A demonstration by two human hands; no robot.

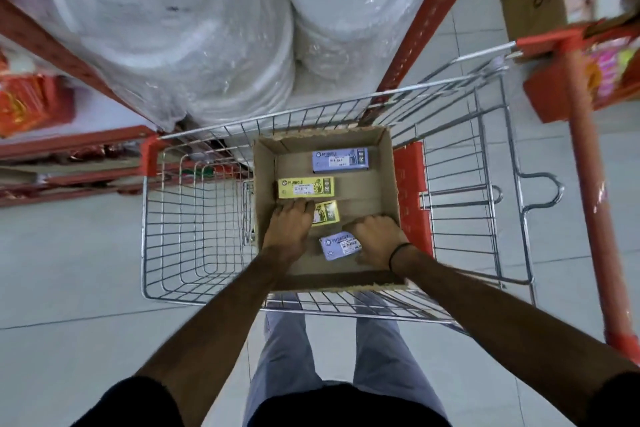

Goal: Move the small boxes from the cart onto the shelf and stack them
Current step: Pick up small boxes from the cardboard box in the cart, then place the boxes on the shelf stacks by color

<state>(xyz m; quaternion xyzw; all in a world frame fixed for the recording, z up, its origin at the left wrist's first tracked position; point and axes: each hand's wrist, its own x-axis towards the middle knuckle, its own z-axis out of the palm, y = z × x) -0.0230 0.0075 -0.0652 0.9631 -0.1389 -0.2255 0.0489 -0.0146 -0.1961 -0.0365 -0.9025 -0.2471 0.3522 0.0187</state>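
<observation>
Reaching into the cardboard carton sitting in the wire cart. Nearest in the carton, right hand closing its grip around a lilac box. Just beyond, left hand lying flat over a yellow box, grip unclear. Farther in, lying loose: second yellow box, then second lilac box by the carton's far wall.

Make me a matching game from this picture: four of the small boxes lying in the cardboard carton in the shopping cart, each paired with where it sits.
Things:
1. full-length purple box
2. full-length yellow box
3. half-covered yellow box
4. half-covered purple box

Places:
A. under the left hand
B. under the right hand
C. farthest from the person, untouched
D. second row, just beyond the left hand's fingers

Pairs: 1-C, 2-D, 3-A, 4-B
</observation>
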